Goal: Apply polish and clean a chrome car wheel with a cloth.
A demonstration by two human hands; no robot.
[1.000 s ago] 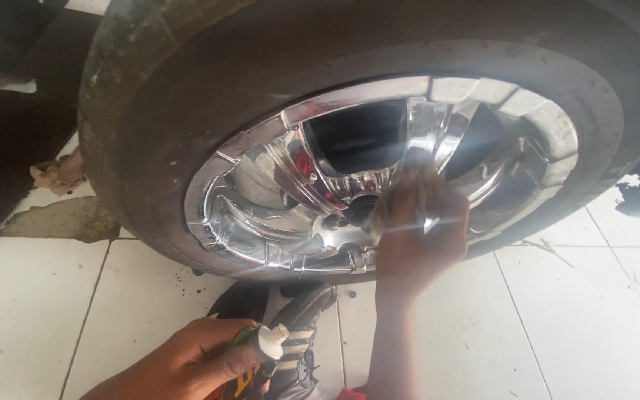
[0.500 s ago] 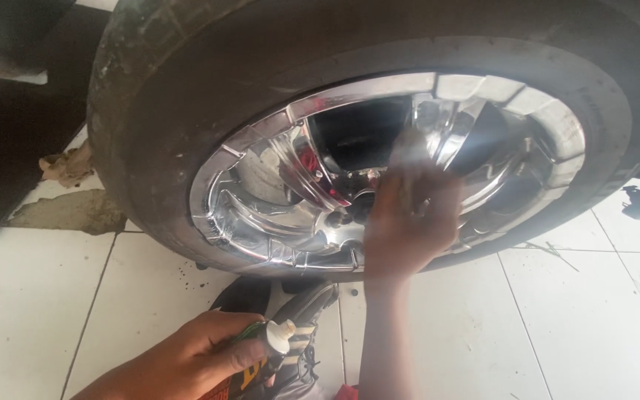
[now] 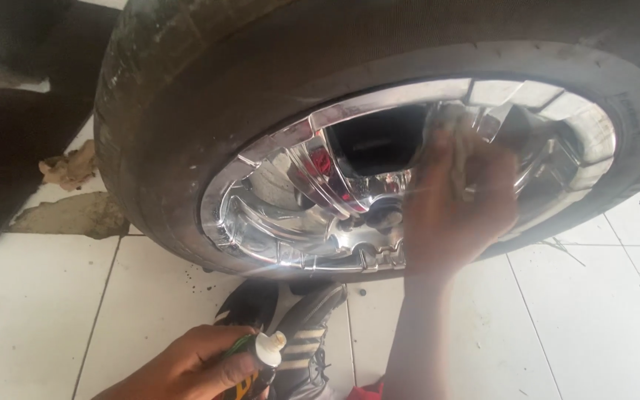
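Nearest me, low over the tiles [image 3: 31, 318], my left hand [image 3: 187, 367] is clamped around a small tube [image 3: 257, 355], its pale cap [image 3: 270, 346] pointing right, above a black shoe [image 3: 301, 341]. Farther out, my right hand [image 3: 457, 200] grips a cloth [image 3: 450, 118], pressed against the chrome rim [image 3: 298, 215] inside the tyre [image 3: 209, 81].

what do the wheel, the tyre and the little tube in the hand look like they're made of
Wheel: looks like chromed or polished metal, mirror-bright with sharp reflections; plated plastic can't be ruled out.
Tyre: black rubber, matte and dusty, with a fine ribbed sidewall.
Tube in the left hand: probably soft plastic or thin metal, green and yellow body with a white nozzle that looks like plastic.
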